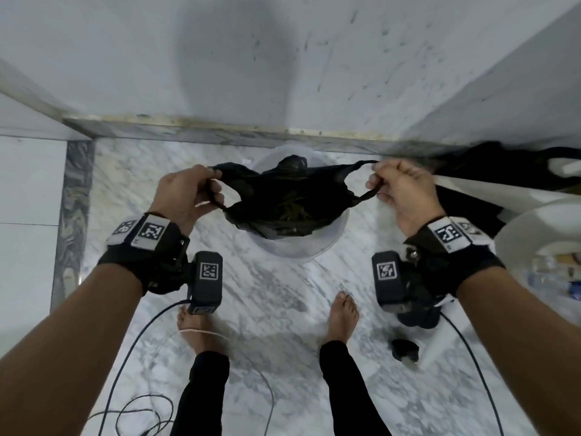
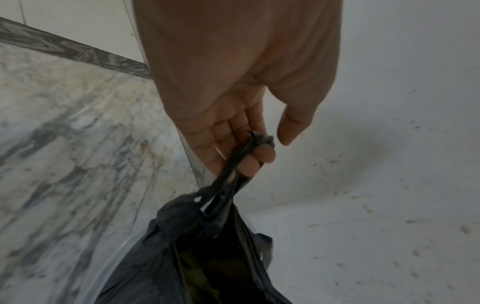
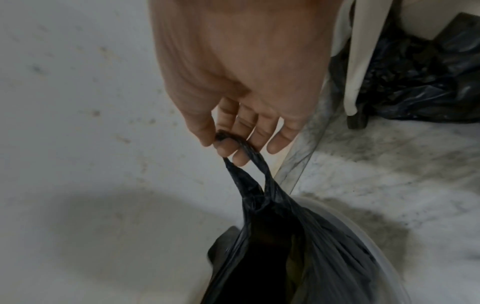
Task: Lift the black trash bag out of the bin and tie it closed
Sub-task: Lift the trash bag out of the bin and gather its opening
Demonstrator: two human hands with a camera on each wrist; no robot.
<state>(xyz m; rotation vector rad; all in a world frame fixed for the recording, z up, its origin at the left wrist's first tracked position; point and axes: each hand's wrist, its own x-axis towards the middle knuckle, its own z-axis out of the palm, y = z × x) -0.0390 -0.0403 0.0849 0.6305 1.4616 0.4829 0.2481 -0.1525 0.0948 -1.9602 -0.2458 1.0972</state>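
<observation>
Black trash bag (image 1: 284, 199) of thin crinkled plastic film hangs stretched between both hands, its mouth open and its lower part inside the round translucent plastic bin (image 1: 301, 247) on the veined marble floor (image 1: 267, 294). Left hand (image 1: 185, 196) and right hand (image 1: 405, 196) each curl fingers round a twisted handle loop. Lifting looks barely begun; tying remains

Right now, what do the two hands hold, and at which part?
Both hold the black trash bag by its handle loops: the left hand grips the left loop, the right hand the right one, over the bin.
</observation>
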